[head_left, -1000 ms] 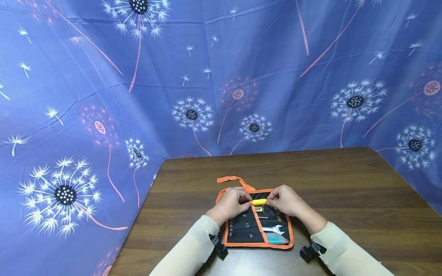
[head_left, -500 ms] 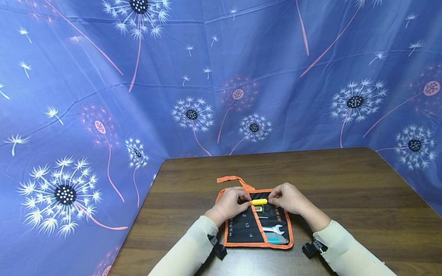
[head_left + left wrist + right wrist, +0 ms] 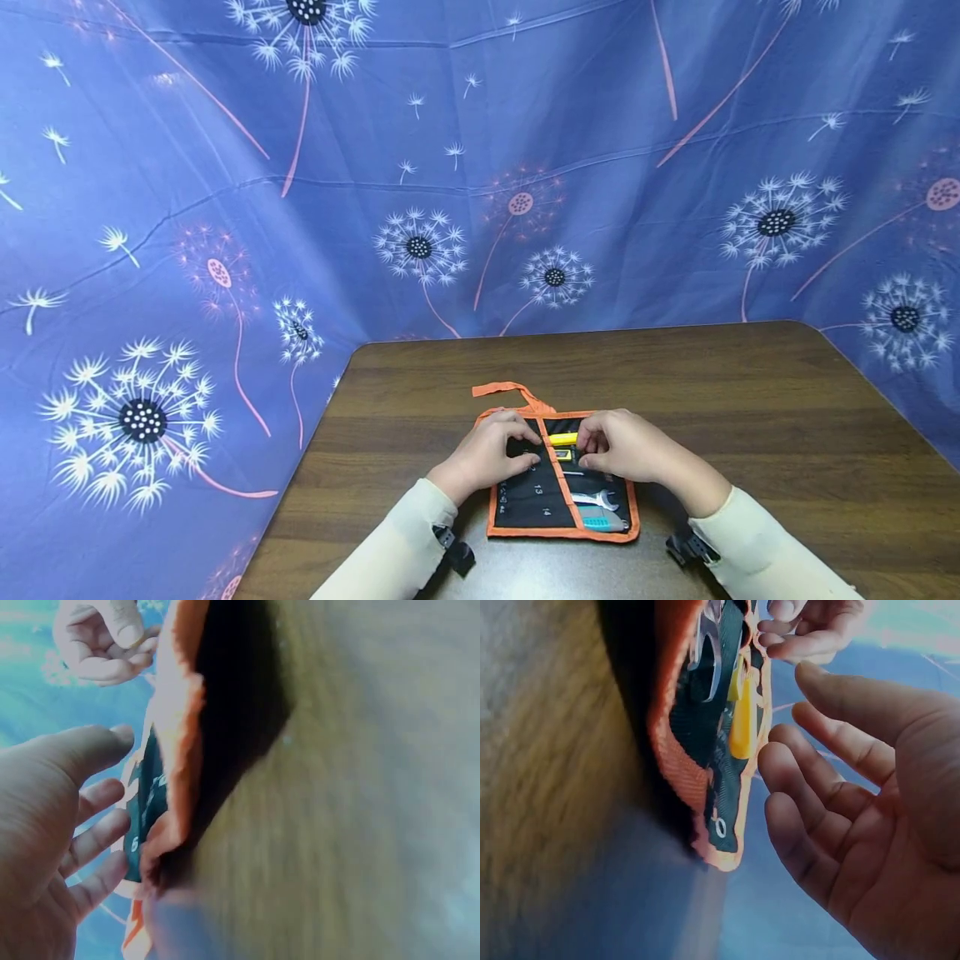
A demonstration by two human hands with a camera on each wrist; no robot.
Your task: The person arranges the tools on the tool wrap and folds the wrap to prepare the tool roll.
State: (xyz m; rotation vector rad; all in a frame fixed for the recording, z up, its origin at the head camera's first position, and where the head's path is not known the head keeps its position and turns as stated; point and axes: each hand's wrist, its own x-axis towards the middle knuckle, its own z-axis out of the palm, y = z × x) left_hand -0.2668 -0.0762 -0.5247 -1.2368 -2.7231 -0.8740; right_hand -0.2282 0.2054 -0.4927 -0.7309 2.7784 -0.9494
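A black tool pouch [image 3: 525, 496] with orange edging lies unrolled, its pockets holding several tools. A yellow handle [image 3: 562, 439] sticks out of an upper pocket; its tool's kind is hidden. Over the pouch's left half hovers my left hand [image 3: 491, 452], fingers loosely bent around nothing. My right hand [image 3: 626, 450] is just right of the yellow handle. In the right wrist view its relaxed fingers stand apart from the yellow handle [image 3: 742, 724]. Lower pockets hold an open-end wrench [image 3: 597, 499] and a teal-handled tool [image 3: 602, 518]. A small yellow-and-black piece [image 3: 563, 455] sits under the yellow handle.
The pouch rests on a brown wooden table [image 3: 405, 392]. An orange tie strap [image 3: 510, 388] trails from its far edge. Behind the table hangs a blue cloth [image 3: 465, 250] with dandelion prints. Each wrist wears a small black camera.
My right hand has let go of the yellow handle, which stays in its pocket. My left hand has moved slightly left and its fingers have spread away from the orange pocket edge.
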